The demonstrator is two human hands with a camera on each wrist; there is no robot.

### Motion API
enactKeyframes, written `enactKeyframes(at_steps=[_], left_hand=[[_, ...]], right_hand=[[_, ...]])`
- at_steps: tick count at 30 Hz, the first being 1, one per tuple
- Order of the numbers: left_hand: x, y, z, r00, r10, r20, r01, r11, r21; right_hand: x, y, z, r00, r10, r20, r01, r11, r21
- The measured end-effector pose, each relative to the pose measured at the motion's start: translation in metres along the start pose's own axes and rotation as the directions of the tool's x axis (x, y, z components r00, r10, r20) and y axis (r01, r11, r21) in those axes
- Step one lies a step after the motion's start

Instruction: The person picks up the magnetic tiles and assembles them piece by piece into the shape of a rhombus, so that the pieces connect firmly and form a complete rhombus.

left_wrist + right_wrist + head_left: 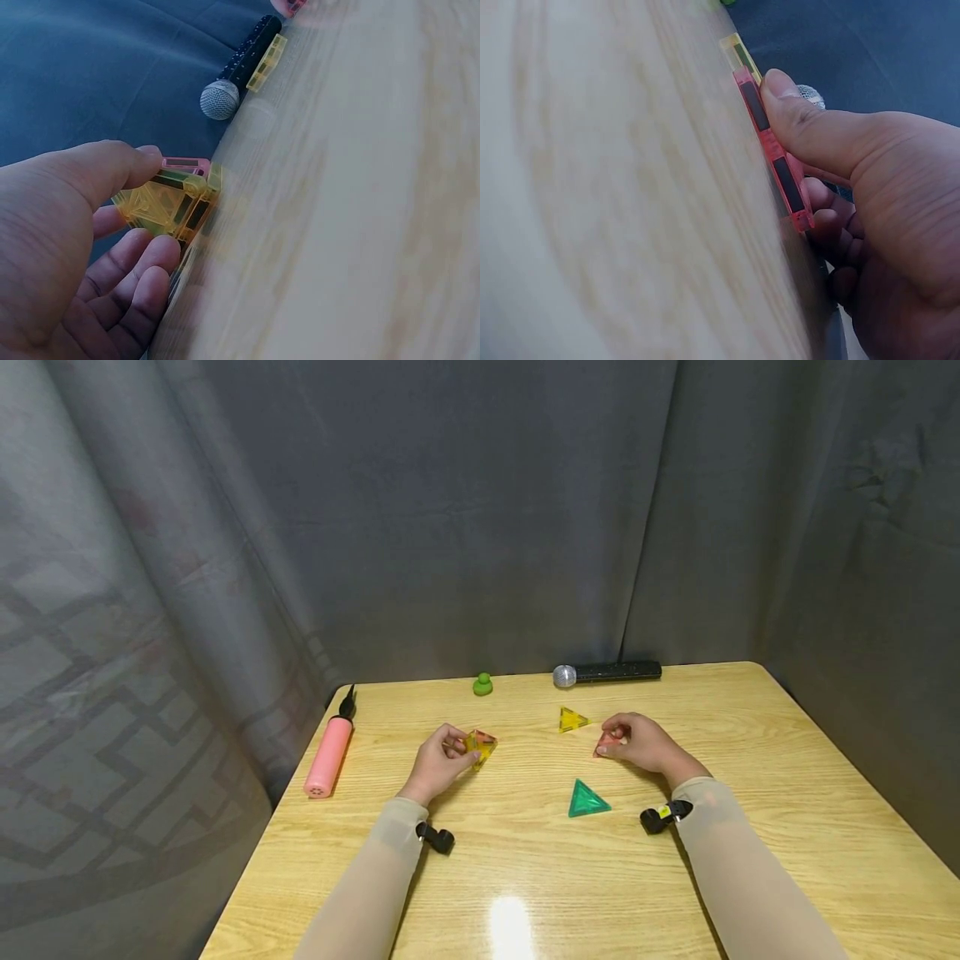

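Between thumb and fingers, my left hand (441,764) holds joined yellow and red translucent magnetic tiles (481,747) just left of the table's middle. The left wrist view shows the yellow tiles (169,202) standing at an angle to each other, a red edge behind them. On the right, my right hand (643,745) pinches a red triangular magnetic tile (607,742); dark strips show along the tile's edge (786,180) in the right wrist view. A yellow triangular tile (572,719) lies beyond it, and a green triangular tile (588,799) lies nearer, between the two hands.
At the left table edge lies a pink hand pump (330,755) with a black nozzle. Along the back are a small green figure (483,684) and a black microphone (609,673). Grey curtains (480,518) hang behind and at both sides of the wooden table (570,877).
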State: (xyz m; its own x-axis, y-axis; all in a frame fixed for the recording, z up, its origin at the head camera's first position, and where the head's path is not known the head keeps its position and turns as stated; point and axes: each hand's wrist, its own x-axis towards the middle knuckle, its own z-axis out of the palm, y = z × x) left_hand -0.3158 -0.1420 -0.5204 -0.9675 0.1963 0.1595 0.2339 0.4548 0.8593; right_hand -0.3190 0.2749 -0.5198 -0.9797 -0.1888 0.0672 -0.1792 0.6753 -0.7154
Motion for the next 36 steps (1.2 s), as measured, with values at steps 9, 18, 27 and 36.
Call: enactKeyframes(at_steps=[9,18,27,36], left_hand=[[-0.002,0.001,-0.001,1.0,-0.004,0.008,0.004,1.0,-0.015],[-0.001,0.0,-0.001,1.0,-0.013,0.006,0.013,1.0,-0.021],[0.0,-0.003,-0.001,1.0,-0.003,0.003,0.003,1.0,-0.02],[0.001,-0.004,0.0,1.0,-0.004,0.005,0.004,1.0,-0.01]], right_hand=[[-0.001,0.008,-0.001,0.998,-0.006,-0.065,0.014,0.993,0.117],[-0.002,0.011,-0.003,0.996,-0.001,-0.092,0.016,0.986,0.168],[-0.002,0.016,-0.005,0.99,-0.015,-0.138,0.043,0.978,0.202],[-0.003,0.017,-0.007,0.986,0.013,-0.165,0.043,0.942,0.334]])
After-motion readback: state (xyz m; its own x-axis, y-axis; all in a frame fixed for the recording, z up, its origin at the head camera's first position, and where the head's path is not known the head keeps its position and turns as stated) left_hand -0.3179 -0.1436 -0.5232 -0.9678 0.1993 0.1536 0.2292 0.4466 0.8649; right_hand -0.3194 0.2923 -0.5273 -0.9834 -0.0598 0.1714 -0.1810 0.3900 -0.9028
